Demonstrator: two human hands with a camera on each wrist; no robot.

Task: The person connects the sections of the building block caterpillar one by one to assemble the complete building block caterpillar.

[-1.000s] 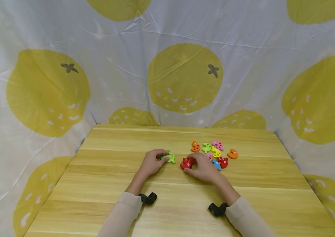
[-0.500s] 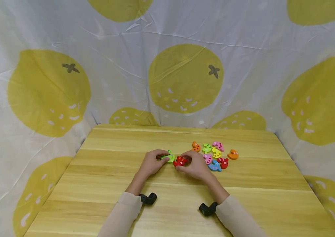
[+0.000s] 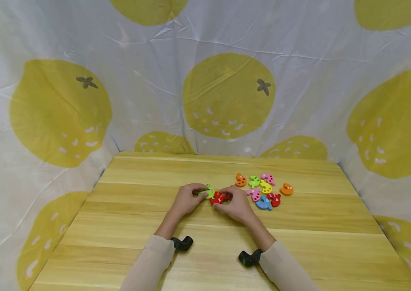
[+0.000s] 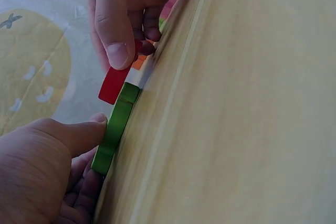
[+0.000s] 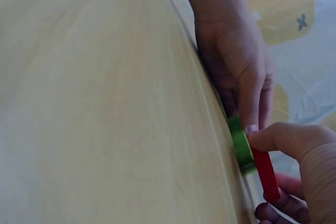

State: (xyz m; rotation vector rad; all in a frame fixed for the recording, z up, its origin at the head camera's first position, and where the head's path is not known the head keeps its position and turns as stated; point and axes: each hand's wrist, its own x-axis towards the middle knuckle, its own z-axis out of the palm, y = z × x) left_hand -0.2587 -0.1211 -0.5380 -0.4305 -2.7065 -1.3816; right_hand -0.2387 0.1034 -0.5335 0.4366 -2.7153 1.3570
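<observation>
A green puzzle piece with a small face [image 3: 210, 192] lies flat on the wooden table. My left hand [image 3: 186, 200] pinches it from the left, the thumb on its near edge in the left wrist view. My right hand [image 3: 237, 204] grips a red puzzle piece marked 2 [image 3: 218, 198] between thumb and fingers. In the left wrist view the red piece [image 4: 113, 84] is raised a little off the table, tilted, against the end of the green piece [image 4: 118, 127]. Part of each piece is hidden behind the fingers.
Right of my right hand lie several loose puzzle pieces: pink [image 3: 253, 195], blue [image 3: 264, 203], red [image 3: 274, 200], yellow [image 3: 265, 187], green [image 3: 254, 181], another pink [image 3: 268, 178] and two orange, one marked 10 [image 3: 286, 189]. A lemon-print cloth [image 3: 227, 36] hangs behind the table [image 3: 136, 258].
My right hand has carried the red piece leftward from beside the loose pieces up to the green piece. The left hand has stayed in place, holding the green piece.
</observation>
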